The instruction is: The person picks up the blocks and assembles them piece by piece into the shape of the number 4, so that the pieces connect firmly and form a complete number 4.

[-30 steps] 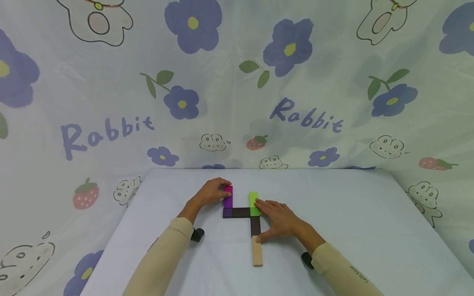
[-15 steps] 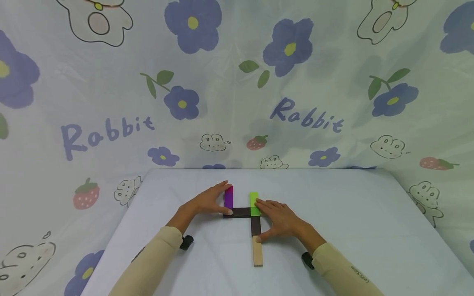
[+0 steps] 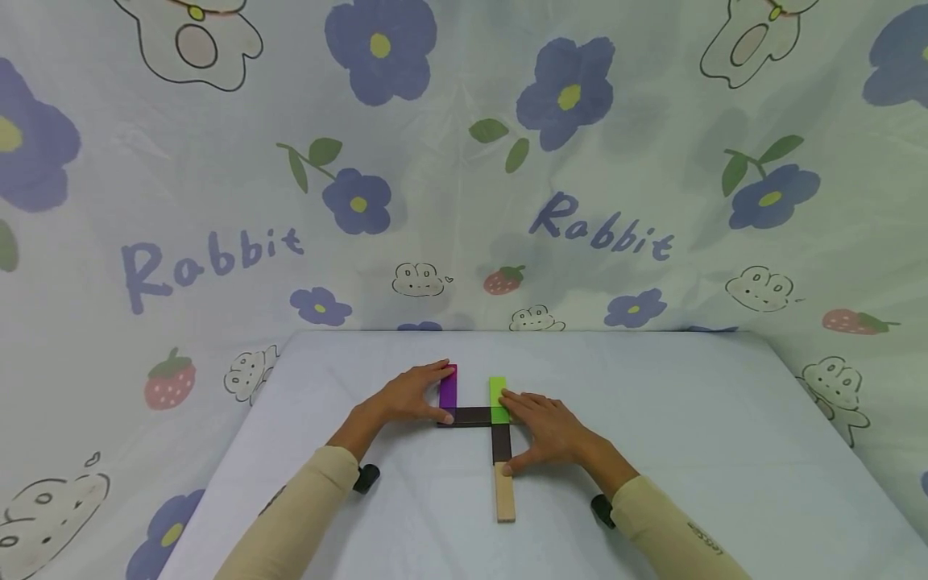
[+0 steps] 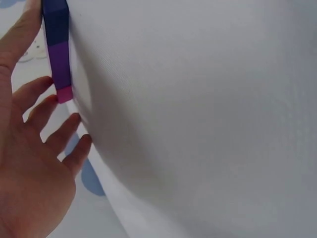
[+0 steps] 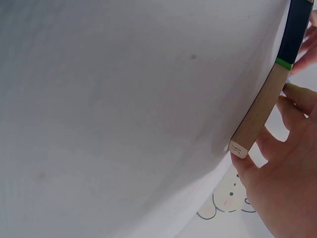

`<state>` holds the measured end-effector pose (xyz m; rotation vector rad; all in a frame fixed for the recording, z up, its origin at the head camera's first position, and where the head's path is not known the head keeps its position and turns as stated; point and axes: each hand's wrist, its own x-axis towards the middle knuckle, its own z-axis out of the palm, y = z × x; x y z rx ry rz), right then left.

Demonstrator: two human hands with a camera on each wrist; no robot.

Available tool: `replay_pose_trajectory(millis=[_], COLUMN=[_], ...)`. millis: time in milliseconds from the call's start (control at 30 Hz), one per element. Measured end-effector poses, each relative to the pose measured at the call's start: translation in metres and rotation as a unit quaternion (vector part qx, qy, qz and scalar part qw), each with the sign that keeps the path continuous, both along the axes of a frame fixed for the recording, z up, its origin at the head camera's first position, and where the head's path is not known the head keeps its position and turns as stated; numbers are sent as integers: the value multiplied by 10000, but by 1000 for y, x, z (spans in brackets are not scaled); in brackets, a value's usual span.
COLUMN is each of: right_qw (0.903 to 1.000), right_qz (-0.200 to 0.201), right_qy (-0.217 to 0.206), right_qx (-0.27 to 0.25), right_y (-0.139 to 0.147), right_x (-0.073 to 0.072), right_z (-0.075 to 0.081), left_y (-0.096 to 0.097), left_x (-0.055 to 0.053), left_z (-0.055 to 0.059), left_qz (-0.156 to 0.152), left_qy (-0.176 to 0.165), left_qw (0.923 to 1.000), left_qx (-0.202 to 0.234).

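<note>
A purple block [image 3: 448, 391] with a magenta end meets the left end of a black block [image 3: 474, 416]. My left hand [image 3: 406, 395] spans the purple block lengthwise from its left, thumb at the near end and fingertips at the far end. To the right, a green block [image 3: 497, 395] lines up with a second black block [image 3: 501, 443] and a pale wooden block [image 3: 504, 493]. My right hand [image 3: 551, 427] touches this line, fingertips at the green block's edge, thumb by the wooden block's top. In the right wrist view its fingers rest along bare wood [image 5: 262, 106].
A white cloth [image 3: 652, 515] covers the table. Behind it hangs a curtain [image 3: 464, 185] printed with flowers, rabbits and lettering. Dark wrist cameras sit below the left sleeve [image 3: 367, 478] and right sleeve [image 3: 601, 511].
My left hand has let go of the purple block's far part and spread, thumb sliding to the near end. The left forearm has shifted left. My right hand and the blocks look still.
</note>
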<state>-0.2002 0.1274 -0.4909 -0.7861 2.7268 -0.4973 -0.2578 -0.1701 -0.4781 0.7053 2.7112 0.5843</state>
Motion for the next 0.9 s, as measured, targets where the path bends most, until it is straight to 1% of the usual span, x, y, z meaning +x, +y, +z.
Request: replay_pose_trajectory(millis=[300,533,800,900], right_qw=[10000,10000,10000,10000], right_qz=[-25,35,-26,-18], right_qy=[-15,18,-19,-9], right_qx=[11,15,23,36], right_y=[-1,0,-1,-1], right_x=[0,-2,-2,-2], right_z=[0,0,2,2], left_y=[0,-1,2,1], left_x=[1,0,1,2], left_z=[1,0,1,0], left_qz=[15,21,128,167], left_qy=[32,45,-64,-43], left_qw=[10000,10000,9997,9995], left_qx=[13,83,203,261])
